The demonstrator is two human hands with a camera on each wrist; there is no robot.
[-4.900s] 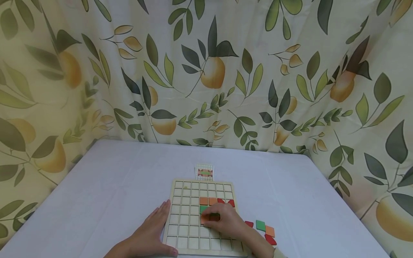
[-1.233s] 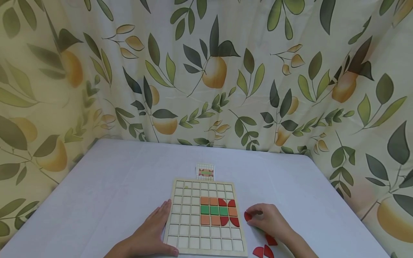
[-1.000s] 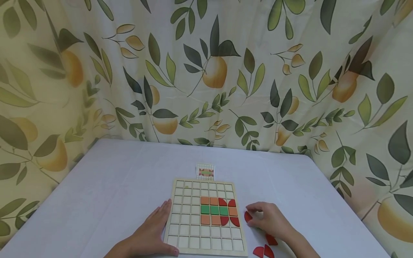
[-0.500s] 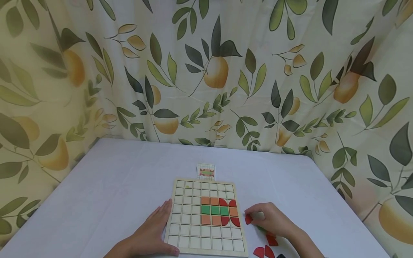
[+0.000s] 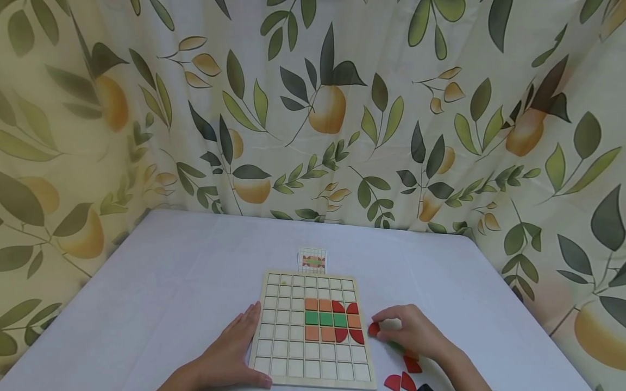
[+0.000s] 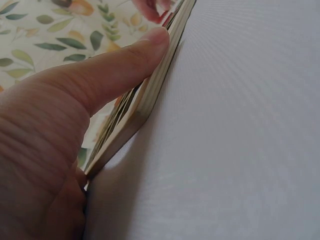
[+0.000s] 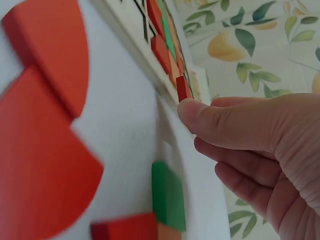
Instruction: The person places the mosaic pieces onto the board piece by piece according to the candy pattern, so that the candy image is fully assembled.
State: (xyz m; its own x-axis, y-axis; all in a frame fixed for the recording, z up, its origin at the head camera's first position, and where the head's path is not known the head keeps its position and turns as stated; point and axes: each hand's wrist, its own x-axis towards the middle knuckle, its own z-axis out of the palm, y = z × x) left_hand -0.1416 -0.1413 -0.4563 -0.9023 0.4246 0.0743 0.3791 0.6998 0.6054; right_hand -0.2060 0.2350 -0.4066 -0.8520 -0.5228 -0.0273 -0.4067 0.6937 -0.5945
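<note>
A wooden grid board (image 5: 313, 382) lies on the white table. Orange and green square tiles and red quarter-round tiles fill three rows at its right and centre. My left hand (image 5: 227, 350) rests along the board's left side, fingers straight, with the thumb (image 6: 120, 72) over the near edge. Just right of the board, my right hand (image 5: 413, 331) pinches a red rounded tile (image 5: 374, 329) between thumb and fingertips. The right wrist view has this red tile (image 7: 182, 89) standing on edge in the pinch, above the table.
Near my right hand lie a green tile (image 5: 395, 345), an orange tile (image 5: 411, 354) and a red one (image 5: 413, 365). Two red quarter-rounds (image 5: 393, 382) sit closer to me, by a dark object (image 5: 425, 388). A pattern card (image 5: 313, 255) lies beyond the board; a printed curtain (image 5: 313, 163) hangs behind.
My right hand has left the board, where it held an orange tile, and gone right to a red tile. Over the last second it shifts only slightly. My left hand stays put.
</note>
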